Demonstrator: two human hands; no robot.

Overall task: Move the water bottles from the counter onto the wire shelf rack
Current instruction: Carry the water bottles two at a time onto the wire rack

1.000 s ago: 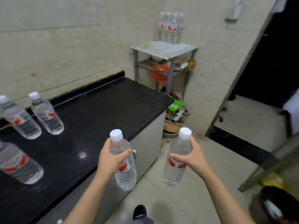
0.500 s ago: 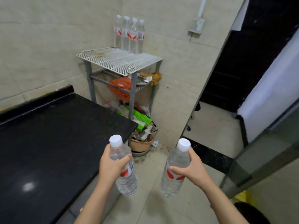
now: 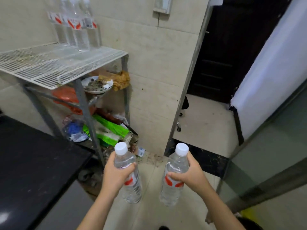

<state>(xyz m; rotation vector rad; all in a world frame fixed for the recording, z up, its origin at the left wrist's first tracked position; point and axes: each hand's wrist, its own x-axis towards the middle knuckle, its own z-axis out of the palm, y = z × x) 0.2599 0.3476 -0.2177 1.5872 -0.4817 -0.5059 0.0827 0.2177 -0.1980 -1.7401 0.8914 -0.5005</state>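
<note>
My left hand [image 3: 116, 175] grips a clear water bottle [image 3: 131, 188] with a white cap and a red label, held upright above the floor. In my right hand [image 3: 191, 177] is a second bottle of the same kind [image 3: 172, 185], also upright. Both hang low in the middle of the view, in front of the white wire shelf rack [image 3: 54, 65], which fills the upper left. Several matching bottles [image 3: 78, 29] stand in a row at the back of the rack's top, against the tiled wall. The black counter [image 3: 29, 160] lies at the lower left; no bottles on it are in view.
Under the rack's top sit a plate of scraps [image 3: 96, 86], an orange bag [image 3: 66, 97] and green packets [image 3: 111, 128]. A tiled wall corner [image 3: 159, 90] stands ahead, with a dark doorway [image 3: 224, 52] and a glass panel [image 3: 272, 156] to the right.
The view has swung right and closed in on the rack, which now looks larger. The counter's bottles have left the frame. Both hands still hold their bottles.
</note>
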